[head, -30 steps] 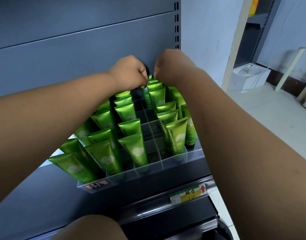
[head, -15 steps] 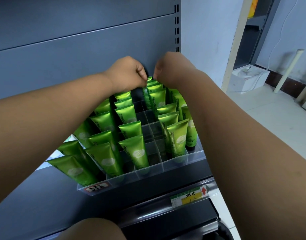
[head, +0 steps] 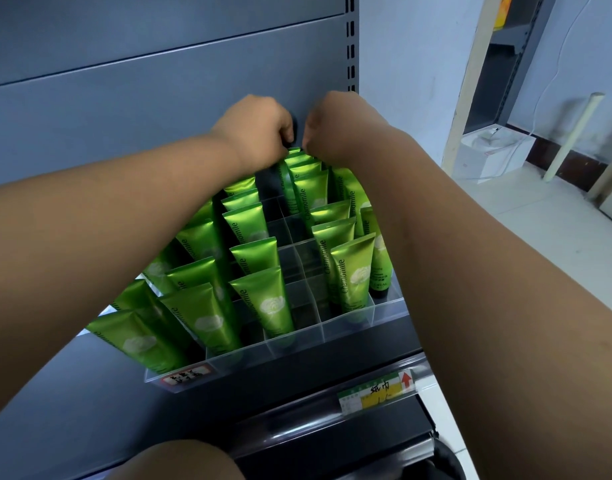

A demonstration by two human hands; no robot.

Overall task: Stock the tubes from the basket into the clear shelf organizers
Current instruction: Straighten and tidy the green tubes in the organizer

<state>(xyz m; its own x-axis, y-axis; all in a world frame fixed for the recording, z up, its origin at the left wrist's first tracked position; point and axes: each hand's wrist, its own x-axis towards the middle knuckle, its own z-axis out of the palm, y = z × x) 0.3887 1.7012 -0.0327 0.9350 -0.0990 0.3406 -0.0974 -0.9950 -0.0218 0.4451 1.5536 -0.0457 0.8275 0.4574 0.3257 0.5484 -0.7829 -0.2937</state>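
A clear shelf organizer [head: 297,344] with a grid of cells stands on the dark shelf. Several green tubes [head: 266,299] stand upright in its left and right columns. A middle column of cells [head: 297,258] holds no tubes. My left hand [head: 256,129] and my right hand [head: 339,126] meet at the organizer's back row, knuckles up and fingers curled down. Both pinch the top edge of the rearmost green tube [head: 297,156] in that back row. My fingertips are mostly hidden behind my hands. No basket shows clearly.
A grey back panel [head: 159,98] rises right behind my hands. A yellow and green price label [head: 377,391] sits on the shelf's front rail. To the right are a pale floor, a white box [head: 491,154] and a leaning pole [head: 571,136].
Both hands stay together at the back row on the rearmost tube. Only the view has shifted a little.
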